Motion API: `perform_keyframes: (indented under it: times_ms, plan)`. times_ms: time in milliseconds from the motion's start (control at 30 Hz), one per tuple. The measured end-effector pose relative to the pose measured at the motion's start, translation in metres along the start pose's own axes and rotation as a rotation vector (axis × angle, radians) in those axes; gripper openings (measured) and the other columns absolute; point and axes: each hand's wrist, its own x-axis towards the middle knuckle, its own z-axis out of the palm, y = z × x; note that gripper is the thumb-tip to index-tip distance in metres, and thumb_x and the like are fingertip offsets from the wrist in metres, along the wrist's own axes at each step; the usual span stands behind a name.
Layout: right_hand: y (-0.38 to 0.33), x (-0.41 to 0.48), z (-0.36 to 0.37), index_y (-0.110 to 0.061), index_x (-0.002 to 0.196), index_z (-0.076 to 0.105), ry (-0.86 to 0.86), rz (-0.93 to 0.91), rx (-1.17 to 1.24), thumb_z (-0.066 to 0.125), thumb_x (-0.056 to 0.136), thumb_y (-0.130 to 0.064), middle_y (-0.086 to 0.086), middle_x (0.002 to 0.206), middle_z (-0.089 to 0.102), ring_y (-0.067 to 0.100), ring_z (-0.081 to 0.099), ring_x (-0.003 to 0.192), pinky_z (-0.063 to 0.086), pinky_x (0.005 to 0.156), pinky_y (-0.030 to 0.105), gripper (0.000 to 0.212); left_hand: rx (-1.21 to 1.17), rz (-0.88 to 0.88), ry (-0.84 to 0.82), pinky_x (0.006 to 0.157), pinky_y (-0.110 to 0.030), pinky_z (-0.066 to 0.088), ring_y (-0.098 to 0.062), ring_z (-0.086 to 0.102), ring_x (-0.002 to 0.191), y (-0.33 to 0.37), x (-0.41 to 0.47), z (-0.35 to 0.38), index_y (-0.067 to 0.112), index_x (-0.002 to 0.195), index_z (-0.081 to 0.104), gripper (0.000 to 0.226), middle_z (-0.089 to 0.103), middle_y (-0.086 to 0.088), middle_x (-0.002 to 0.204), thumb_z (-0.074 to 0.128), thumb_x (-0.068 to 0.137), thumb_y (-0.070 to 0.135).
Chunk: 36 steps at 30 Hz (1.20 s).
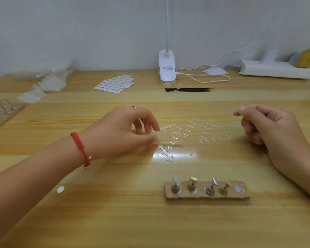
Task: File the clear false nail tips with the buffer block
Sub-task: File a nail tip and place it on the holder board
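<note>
My left hand (125,131) pinches a strip of clear false nail tips (166,137) between thumb and fingers, just above the wooden table (115,212). More clear tip strips and empty sprues (207,133) lie scattered to the right of it. My right hand (263,126) hovers at the right with curled fingers; something dark shows inside them, too hidden to name. No buffer block is plainly visible.
A cork holder with several metal nail stands (207,189) sits near the front. Black tweezers (190,89), a white clip lamp (166,68) with its cable, a sheet of adhesive tabs (115,84), bags of tips (48,81) and a power strip (276,68) line the back.
</note>
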Motion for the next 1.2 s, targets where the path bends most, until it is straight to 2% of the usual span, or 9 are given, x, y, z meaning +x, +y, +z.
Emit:
perform_keyframes:
  times_ms: [100,200,333,500,600,700,1000,1100,1200]
  plan:
    - [-0.003,-0.002,0.0,-0.015,0.076,0.069,-0.006,-0.027,-0.027,0.06,0.093,-0.02,0.001,0.054,0.043,0.007,0.032,0.043,0.025,0.039,0.016,0.02,-0.28,-0.145,0.09,0.054,-0.005,0.041,0.0,0.059,0.06,0.005,-0.001,0.002,0.03,0.077,0.07,0.004,0.067,0.018,0.07,0.074,0.077,0.028]
    - [-0.01,-0.008,0.003,-0.016,0.078,0.071,-0.102,-0.054,0.01,0.066,0.083,-0.027,0.002,0.057,0.045,0.008,0.034,0.045,0.027,0.041,0.016,0.013,-0.724,-0.289,0.112,0.05,-0.011,0.043,-0.001,0.062,0.061,0.02,-0.001,0.008,0.025,0.08,0.07,0.019,0.068,0.013,0.066,0.076,0.065,0.034]
    - [-0.012,-0.016,0.017,-0.02,0.091,0.076,-0.354,0.014,0.108,0.069,0.062,-0.044,-0.003,0.063,0.054,0.008,0.036,0.045,0.03,0.04,0.016,0.038,-1.084,-0.295,-0.004,0.048,-0.014,0.043,-0.008,0.065,0.065,0.046,-0.001,0.029,0.024,0.075,0.068,0.022,0.069,0.008,0.073,0.075,0.056,0.032]
    - [-0.013,-0.023,0.023,-0.024,0.089,0.077,-0.472,-0.035,-0.014,0.079,0.06,-0.06,-0.009,0.061,0.055,0.004,0.038,0.047,0.032,0.044,0.012,0.046,-1.054,-0.273,0.005,0.047,-0.014,0.042,-0.007,0.066,0.065,0.054,-0.002,0.042,0.022,0.076,0.065,0.023,0.07,0.005,0.071,0.077,0.058,0.031]
    - [-0.018,-0.028,0.027,-0.021,0.07,0.074,-0.472,-0.079,-0.035,0.076,0.066,-0.042,-0.018,0.05,0.056,-0.002,0.051,0.045,0.034,0.047,0.002,0.021,-1.05,-0.26,0.03,0.046,-0.014,0.042,-0.006,0.064,0.061,0.053,-0.003,0.043,0.019,0.079,0.064,0.028,0.069,0.004,0.067,0.078,0.058,0.031]
    - [-0.017,-0.029,0.029,-0.021,0.063,0.072,-0.431,-0.073,0.007,0.072,0.064,-0.038,-0.018,0.046,0.055,-0.004,0.052,0.045,0.035,0.047,0.001,0.016,-1.054,-0.249,0.038,0.046,-0.014,0.043,-0.007,0.065,0.061,0.052,-0.003,0.044,0.018,0.083,0.066,0.032,0.071,0.003,0.073,0.078,0.058,0.032]
    - [-0.009,-0.023,0.023,-0.023,0.072,0.077,-0.41,-0.022,0.052,0.085,0.054,-0.051,-0.014,0.051,0.05,0.001,0.04,0.044,0.032,0.046,0.008,0.035,-0.959,-0.246,0.033,0.047,-0.013,0.042,-0.004,0.05,0.049,0.049,-0.005,0.043,0.023,0.079,0.077,0.034,0.062,0.006,0.059,0.075,0.054,0.045]
    - [-0.006,-0.02,0.02,-0.022,0.079,0.079,-0.459,0.0,0.065,0.082,0.047,-0.067,0.005,0.062,0.043,0.005,0.034,0.047,0.03,0.045,0.014,0.055,-0.963,-0.243,-0.007,0.048,-0.014,0.042,-0.01,0.048,0.055,0.044,-0.005,0.041,0.024,0.08,0.078,0.032,0.062,0.005,0.06,0.08,0.055,0.043]
    - [-0.006,-0.018,0.018,-0.021,0.08,0.079,-0.488,0.016,0.067,0.083,0.046,-0.067,0.005,0.06,0.039,0.005,0.033,0.047,0.029,0.045,0.014,0.057,-0.962,-0.225,-0.067,0.048,-0.014,0.041,-0.015,0.047,0.063,0.04,-0.005,0.04,0.023,0.081,0.078,0.029,0.062,0.003,0.064,0.082,0.058,0.04]
